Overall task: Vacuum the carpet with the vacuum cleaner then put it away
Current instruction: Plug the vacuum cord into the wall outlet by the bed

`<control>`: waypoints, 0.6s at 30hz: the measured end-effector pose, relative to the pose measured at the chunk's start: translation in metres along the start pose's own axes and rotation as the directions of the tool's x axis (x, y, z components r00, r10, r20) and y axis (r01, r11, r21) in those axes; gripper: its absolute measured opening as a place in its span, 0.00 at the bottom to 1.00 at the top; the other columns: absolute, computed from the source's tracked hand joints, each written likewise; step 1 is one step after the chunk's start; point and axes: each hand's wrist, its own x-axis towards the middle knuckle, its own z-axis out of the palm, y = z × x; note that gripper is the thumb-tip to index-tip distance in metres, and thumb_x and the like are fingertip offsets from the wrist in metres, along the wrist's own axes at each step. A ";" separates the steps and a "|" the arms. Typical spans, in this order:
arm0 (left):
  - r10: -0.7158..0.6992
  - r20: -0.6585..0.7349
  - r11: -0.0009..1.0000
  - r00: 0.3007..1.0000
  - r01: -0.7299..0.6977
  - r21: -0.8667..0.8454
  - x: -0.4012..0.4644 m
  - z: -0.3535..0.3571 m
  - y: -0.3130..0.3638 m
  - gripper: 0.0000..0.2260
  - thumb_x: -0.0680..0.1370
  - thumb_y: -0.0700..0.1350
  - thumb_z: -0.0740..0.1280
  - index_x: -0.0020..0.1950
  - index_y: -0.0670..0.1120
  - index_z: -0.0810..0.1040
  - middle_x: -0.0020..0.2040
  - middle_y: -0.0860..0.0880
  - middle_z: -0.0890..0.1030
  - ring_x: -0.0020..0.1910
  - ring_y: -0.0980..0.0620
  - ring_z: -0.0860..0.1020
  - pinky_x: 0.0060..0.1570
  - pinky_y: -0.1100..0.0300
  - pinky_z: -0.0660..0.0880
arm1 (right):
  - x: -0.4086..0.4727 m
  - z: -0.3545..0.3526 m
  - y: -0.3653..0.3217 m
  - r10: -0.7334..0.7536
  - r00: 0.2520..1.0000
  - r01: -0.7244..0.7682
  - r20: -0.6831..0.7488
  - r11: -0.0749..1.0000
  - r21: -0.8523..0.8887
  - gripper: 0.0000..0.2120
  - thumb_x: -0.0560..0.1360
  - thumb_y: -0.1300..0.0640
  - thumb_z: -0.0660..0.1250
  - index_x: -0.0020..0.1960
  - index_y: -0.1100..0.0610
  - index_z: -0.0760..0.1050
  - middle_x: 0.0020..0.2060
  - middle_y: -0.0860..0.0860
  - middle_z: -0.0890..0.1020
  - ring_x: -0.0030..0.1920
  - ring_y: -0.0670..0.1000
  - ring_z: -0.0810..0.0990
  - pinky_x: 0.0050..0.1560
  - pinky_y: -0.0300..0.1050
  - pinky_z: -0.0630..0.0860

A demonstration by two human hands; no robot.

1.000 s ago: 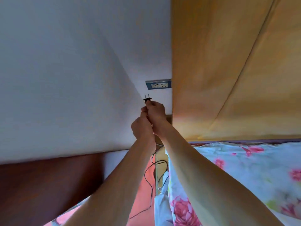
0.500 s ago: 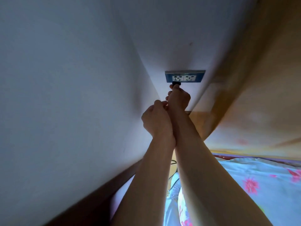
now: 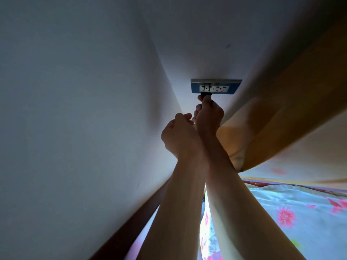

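Head view first, and it is the only one you have: your right hand (image 3: 209, 114) is stretched up to the wall socket (image 3: 216, 86), thumb and fingers pinching the small black plug (image 3: 206, 94) by its body. The plug sits at the lower edge of the socket's left outlet; whether its pins are fully home you cannot tell from this angle. Your left hand (image 3: 179, 136) is curled into a loose fist just beside and touching the right wrist. It may be holding the cord, but the cord is hidden behind both hands, so that stays open.

The vacuum cleaner itself is out of view, and so is the carpet; only the plug end is in sight, so judge the task as barely begun.

Expect the plug to be light, hard and rigid, and small enough to twist between your fingertips. Hold it on the moulded body, close behind the pins, and push straight in line with the holes; keep your fingertips off the metal. The cord will probably be limp and give no help in steering, so don't push from it.

To your right hang the orange curtain (image 3: 281, 109) and, lower, the flowered bedcover (image 3: 291, 212).
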 end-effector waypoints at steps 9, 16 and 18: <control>-0.179 0.023 0.963 0.984 0.179 -0.203 -0.002 -0.005 0.004 0.18 0.75 0.44 0.63 0.24 0.46 0.70 0.20 0.50 0.69 0.23 0.53 0.66 0.30 0.60 0.66 | 0.002 0.007 -0.025 -0.032 0.996 0.021 -0.084 0.993 -0.119 0.10 0.81 0.58 0.63 0.44 0.59 0.77 0.34 0.50 0.80 0.34 0.44 0.77 0.33 0.33 0.70; -0.206 0.005 0.961 0.979 0.203 -0.186 0.000 -0.008 -0.004 0.16 0.73 0.43 0.63 0.25 0.46 0.67 0.21 0.51 0.65 0.23 0.52 0.61 0.28 0.59 0.60 | -0.001 0.012 -0.039 0.050 0.993 -0.055 -0.109 0.998 -0.041 0.09 0.81 0.61 0.62 0.44 0.62 0.77 0.37 0.50 0.79 0.41 0.48 0.80 0.37 0.33 0.71; -0.155 0.013 0.976 0.988 0.155 -0.153 0.001 -0.007 -0.006 0.16 0.73 0.44 0.63 0.25 0.47 0.68 0.23 0.50 0.67 0.25 0.52 0.63 0.32 0.58 0.63 | 0.002 0.013 -0.040 0.067 0.991 -0.075 -0.112 0.995 -0.065 0.10 0.81 0.61 0.63 0.40 0.58 0.70 0.33 0.45 0.72 0.39 0.46 0.75 0.41 0.35 0.73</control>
